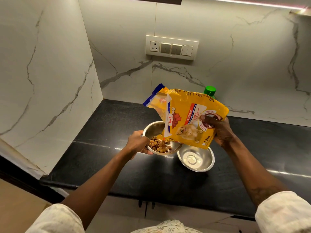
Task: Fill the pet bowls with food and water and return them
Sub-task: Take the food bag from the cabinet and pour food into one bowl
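Observation:
My left hand (pixel 137 143) grips the rim of a steel bowl (pixel 154 128), which is tilted towards me just above the black counter. Brown kibble (pixel 159 145) lies in the bowl's near side. My right hand (pixel 222 130) holds a yellow pet food bag (pixel 186 118) by its lower end, tipped over the bowl, with its blue-edged flap to the upper left. A second steel bowl (pixel 196 159) stands to the right on the counter with nothing in it. Behind the bag a green bottle cap (pixel 210 91) shows; the rest of the bottle is hidden.
The black counter (pixel 117 165) meets marble walls at the back and on the left, forming a corner. A switch plate with a socket (pixel 171 47) is on the back wall. The counter's front edge runs along below the bowls.

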`<action>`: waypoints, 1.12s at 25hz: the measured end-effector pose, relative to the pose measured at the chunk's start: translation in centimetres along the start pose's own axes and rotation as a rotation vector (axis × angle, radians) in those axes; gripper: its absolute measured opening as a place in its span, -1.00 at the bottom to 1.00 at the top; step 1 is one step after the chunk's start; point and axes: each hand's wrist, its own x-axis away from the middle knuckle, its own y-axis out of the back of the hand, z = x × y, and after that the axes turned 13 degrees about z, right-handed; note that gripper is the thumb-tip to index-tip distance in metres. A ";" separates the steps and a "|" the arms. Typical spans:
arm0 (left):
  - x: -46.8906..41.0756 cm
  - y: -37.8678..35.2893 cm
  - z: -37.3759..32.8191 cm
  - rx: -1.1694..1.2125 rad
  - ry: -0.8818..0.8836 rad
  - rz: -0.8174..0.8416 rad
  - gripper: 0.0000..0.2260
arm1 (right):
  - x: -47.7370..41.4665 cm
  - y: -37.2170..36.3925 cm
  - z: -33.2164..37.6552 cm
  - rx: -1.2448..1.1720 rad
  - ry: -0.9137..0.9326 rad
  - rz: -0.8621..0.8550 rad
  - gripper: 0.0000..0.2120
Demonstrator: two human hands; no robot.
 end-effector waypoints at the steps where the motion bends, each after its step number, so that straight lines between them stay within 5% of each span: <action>1: -0.1 0.0 0.1 -0.004 0.001 -0.002 -0.66 | -0.2 0.1 -0.1 -0.006 0.007 -0.008 -0.39; 4: -0.2 0.2 0.3 -0.011 0.007 -0.001 -0.68 | -0.7 0.6 -0.3 0.012 0.021 -0.014 -0.57; 10: -0.5 0.0 0.5 -0.024 0.025 0.006 -0.69 | -1.3 1.0 0.2 0.020 0.013 0.003 -0.42; 28: -0.4 -0.6 0.1 0.002 0.019 0.056 -0.75 | -1.0 0.3 1.0 0.027 -0.007 -0.013 -0.43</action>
